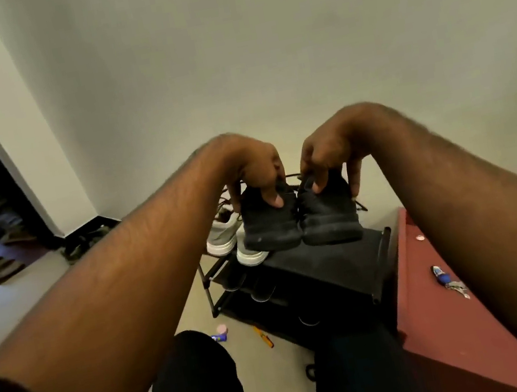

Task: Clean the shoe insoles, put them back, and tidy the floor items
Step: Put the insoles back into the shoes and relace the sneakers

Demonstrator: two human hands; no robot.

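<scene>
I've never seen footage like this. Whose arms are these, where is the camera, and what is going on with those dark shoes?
There is no machine here. A person wears one wide-angle camera on the head, looking forward and down, so you see that person's own arms reaching out and the dark trousers below.

The left hand grips one black shoe and the right hand grips the other black shoe, side by side just above the top of a black shoe rack; whether the soles touch it I cannot tell. A pair of white sneakers sits on the rack to the left.

On the floor near the knees lie a small pink-capped tube and an orange tool. To the right is a red surface with keys on it. Sandals lie by the doorway at far left.
</scene>
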